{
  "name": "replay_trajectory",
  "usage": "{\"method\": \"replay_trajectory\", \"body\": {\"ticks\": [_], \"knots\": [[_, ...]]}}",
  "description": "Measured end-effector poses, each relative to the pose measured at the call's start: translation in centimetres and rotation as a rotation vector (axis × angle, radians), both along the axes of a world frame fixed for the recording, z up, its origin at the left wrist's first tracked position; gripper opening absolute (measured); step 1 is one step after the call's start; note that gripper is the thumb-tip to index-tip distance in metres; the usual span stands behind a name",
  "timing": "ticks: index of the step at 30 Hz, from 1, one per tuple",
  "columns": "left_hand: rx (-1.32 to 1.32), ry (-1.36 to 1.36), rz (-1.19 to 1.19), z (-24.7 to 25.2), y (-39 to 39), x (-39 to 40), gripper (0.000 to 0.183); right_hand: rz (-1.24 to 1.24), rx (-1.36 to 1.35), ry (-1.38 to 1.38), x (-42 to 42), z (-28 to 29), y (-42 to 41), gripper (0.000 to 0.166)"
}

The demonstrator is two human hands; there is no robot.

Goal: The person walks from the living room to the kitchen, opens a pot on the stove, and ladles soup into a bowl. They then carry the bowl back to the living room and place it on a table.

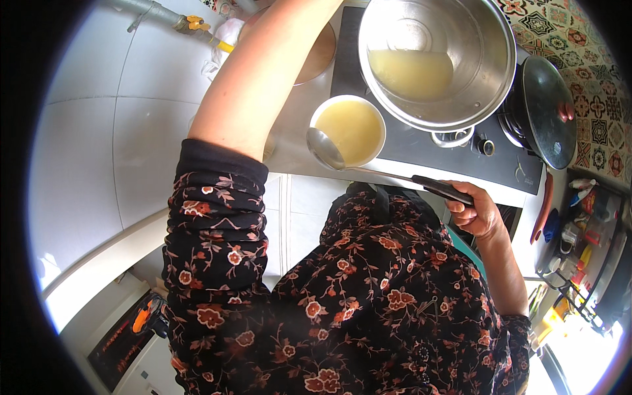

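Observation:
My right hand (474,210) grips the black handle of a metal ladle (326,148). The ladle's bowl rests over the near left rim of a white bowl (383,140), which is nearly full of yellowish liquid (353,128). Behind and to the right, a large stainless steel pot (474,84) shows its inside. A smaller pool of yellowish liquid lies in it, gathered on one side with a straight edge, so the pot looks tilted. My left forearm reaches up past the top of the picture, and the left hand is out of view.
The pot is over a black cooktop (513,168) with a control knob (486,147). At right is a pan with a dark glass lid (548,113). Behind my left forearm sits a round vessel (318,57). A gas pipe with a yellow valve (197,23) runs along the tiled wall.

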State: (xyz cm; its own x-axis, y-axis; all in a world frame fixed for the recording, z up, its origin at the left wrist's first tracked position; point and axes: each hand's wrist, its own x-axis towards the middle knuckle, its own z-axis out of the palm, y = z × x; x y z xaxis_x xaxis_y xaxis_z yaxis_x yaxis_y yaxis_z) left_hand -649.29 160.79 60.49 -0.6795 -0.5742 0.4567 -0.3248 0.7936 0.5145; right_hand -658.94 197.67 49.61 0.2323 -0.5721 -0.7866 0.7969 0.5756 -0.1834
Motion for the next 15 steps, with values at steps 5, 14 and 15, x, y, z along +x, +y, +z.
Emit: {"method": "replay_trajectory", "body": {"ticks": [5, 14, 15], "knots": [[0.066, -0.018, 0.020, 0.2, 0.1, 0.1, 0.030, 0.231, -0.186, 0.628, 2.0, 3.5, -0.6, 0.031], [0.125, 0.000, 0.031, 0.3, 0.5, 0.1, 0.030, 0.587, -0.623, 1.721, 5.3, 3.4, -0.2, 0.030], [0.124, -0.005, 0.031, 0.3, 0.5, 0.1, 0.030, 0.598, -0.648, 1.753, 5.4, 3.2, -0.2, 0.030]]}}
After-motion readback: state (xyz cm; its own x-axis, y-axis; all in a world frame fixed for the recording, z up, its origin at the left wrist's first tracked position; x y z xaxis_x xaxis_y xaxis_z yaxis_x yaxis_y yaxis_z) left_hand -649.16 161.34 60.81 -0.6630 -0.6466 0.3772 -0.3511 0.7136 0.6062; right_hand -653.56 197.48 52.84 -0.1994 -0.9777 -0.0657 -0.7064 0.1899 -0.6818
